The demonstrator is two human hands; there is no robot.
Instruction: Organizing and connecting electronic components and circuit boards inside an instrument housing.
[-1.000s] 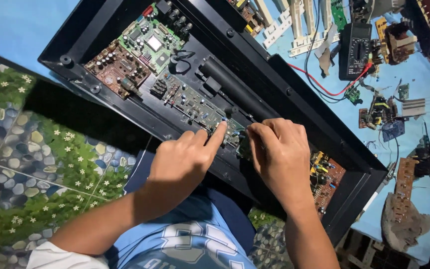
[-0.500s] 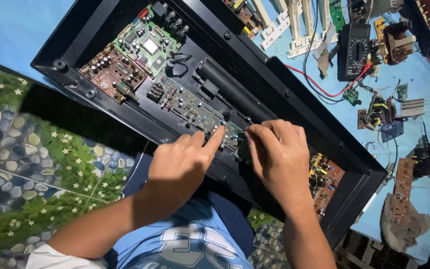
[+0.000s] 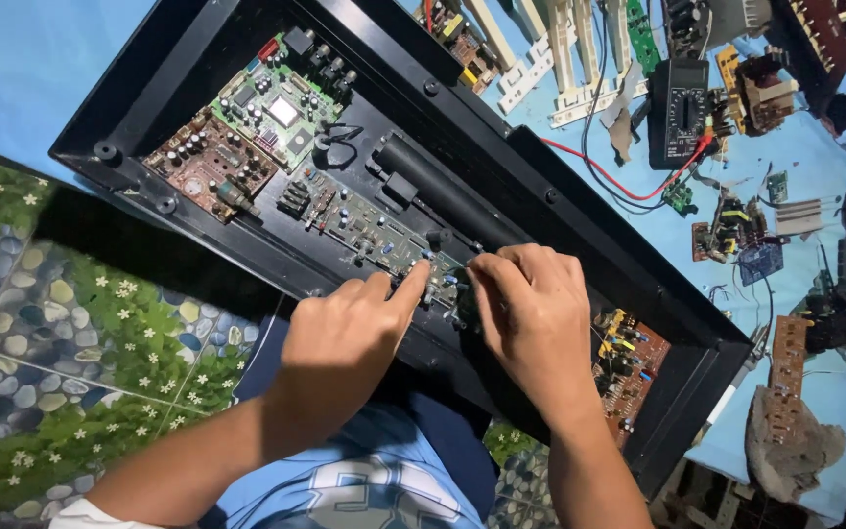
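Both hands have stayed on the same spot over the last second, while the black case point(image 3: 629, 284) has slid slightly rightward in the head view. The left hand point(image 3: 340, 338) lies knuckles up, its forefinger stretched out and its tip touching the long circuit board point(image 3: 369, 227) near that board's lower right end. Its other fingers are curled loosely together. The right hand point(image 3: 536, 313) sits just beside it, fingers bent and bunched close, tips pressed down on the same end of the board; whether they pinch a part there I cannot tell, since the fingertips hide it. The two hands are nearly touching.

The long board runs slantwise through the middle of the open case, which lies across the person's lap and a blue sheet point(image 3: 12, 59). At the case's upper left sit a green board point(image 3: 271, 108) and, touching it, a brown board point(image 3: 203, 167). Another board point(image 3: 629, 367) shows at the lower right end, past the right wrist. A black bar point(image 3: 433, 191) lies alongside the long board.

Well apart, on the blue sheet at upper right, rest a black meter point(image 3: 678, 108) with a red lead point(image 3: 609, 176), white strips point(image 3: 560, 54) and scattered small boards. A pebble-and-flower patterned floor point(image 3: 51, 362) shows at left.
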